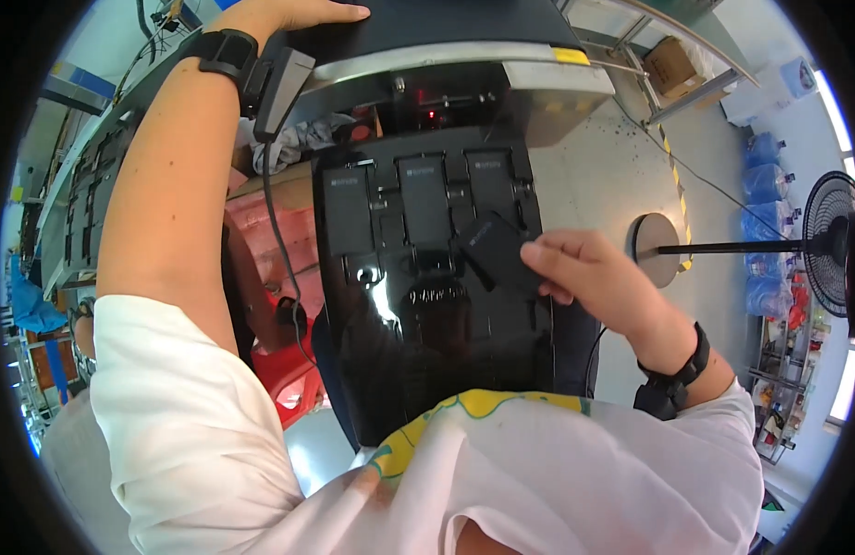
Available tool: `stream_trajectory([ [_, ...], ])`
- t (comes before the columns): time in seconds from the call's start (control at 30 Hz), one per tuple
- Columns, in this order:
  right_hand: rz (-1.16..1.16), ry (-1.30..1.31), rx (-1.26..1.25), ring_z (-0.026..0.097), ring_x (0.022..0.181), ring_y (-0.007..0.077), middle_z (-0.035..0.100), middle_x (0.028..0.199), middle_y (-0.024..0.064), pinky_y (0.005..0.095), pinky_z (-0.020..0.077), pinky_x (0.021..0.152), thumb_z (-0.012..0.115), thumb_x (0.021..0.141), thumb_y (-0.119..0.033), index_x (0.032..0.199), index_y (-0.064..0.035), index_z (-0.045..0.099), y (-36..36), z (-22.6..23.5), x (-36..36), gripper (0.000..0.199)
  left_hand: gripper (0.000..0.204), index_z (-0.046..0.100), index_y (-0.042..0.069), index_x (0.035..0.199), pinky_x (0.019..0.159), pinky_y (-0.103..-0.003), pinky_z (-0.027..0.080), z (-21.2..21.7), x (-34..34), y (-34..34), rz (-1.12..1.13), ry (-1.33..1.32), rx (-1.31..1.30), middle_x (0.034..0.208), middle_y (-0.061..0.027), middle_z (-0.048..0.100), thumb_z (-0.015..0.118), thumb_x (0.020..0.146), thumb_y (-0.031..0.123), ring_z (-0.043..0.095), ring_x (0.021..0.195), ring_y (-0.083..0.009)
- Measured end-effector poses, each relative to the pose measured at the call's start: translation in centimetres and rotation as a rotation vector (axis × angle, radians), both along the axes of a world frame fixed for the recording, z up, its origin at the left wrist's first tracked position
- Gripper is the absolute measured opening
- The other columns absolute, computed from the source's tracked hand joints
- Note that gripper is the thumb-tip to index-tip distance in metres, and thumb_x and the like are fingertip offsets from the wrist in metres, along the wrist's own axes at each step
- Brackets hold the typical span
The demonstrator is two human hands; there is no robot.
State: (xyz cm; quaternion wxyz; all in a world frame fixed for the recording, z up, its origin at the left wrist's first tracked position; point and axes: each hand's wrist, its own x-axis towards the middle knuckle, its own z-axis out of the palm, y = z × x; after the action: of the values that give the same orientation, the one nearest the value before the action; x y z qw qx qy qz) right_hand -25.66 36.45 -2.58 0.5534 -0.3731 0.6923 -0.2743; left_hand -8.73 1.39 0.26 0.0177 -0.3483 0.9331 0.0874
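Right hand [598,282] here, fingers pinched on the edge of a flat black piece [498,248], angled over the black tray [418,361]! Three similar pieces [424,203] sit in its far compartments. Left hand [284,13], by the black tabletop [464,23], is cut off; can't tell its grip.

A flat black rectangular piece [498,248] is held askew, marked end toward ten o'clock, at the glossy black tray's [404,356] two o'clock. Three similar pieces [425,199] line its twelve-o'clock side.
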Motion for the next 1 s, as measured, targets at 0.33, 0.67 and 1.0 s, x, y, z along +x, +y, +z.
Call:
stream_trajectory([
  [0.33, 0.206, 0.018, -0.232, 0.057, 0.064, 0.0134, 0.053, 0.061, 0.0069, 0.0273, 0.0418, 0.058, 0.056, 0.09, -0.02, 0.071, 0.0046, 0.056, 6.4, -2.1, 4.9, 0.031, 0.075, 0.051, -0.002, 0.127, 0.099, -0.036, 0.038, -2.6, 4.8, 12.2, 0.1, 0.456, -0.219, 0.12, -0.0193, 0.054, 0.071, 0.076, 0.049, 0.051, 0.115, -0.0292],
  [0.67, 0.785, 0.711, -0.572, 0.06, 0.089, 0.0292, 0.062, 0.093, 0.0153, 0.0418, 0.0455, 0.078, 0.062, 0.081, -0.032, 0.085, -0.0027, 0.063, 8.1, -2.2, 6.8, 0.03, 0.072, 0.051, -0.003, 0.119, 0.092, -0.044, 0.039, -4.6, 12.8, 34.8, -0.176, 0.253, -0.042, 0.118, -0.0175, 0.049, 0.076, 0.066, 0.039, 0.048, 0.11, -0.035],
  [1.0, 0.718, 1.053, -1.249, 0.053, 0.11, 0.0252, 0.058, 0.107, 0.0127, 0.0454, 0.0405, 0.09, 0.06, 0.077, -0.017, 0.098, -0.0005, 0.063, 8.3, -8.4, 8.0, 0.027, 0.055, 0.051, -0.004, 0.121, 0.108, -0.046, 0.029, -11.0, 13.8, 38.5, -0.052, 0.427, -0.138, 0.139, -0.0233, 0.039, 0.071, 0.078, 0.023, 0.039, 0.129, -0.0368],
])
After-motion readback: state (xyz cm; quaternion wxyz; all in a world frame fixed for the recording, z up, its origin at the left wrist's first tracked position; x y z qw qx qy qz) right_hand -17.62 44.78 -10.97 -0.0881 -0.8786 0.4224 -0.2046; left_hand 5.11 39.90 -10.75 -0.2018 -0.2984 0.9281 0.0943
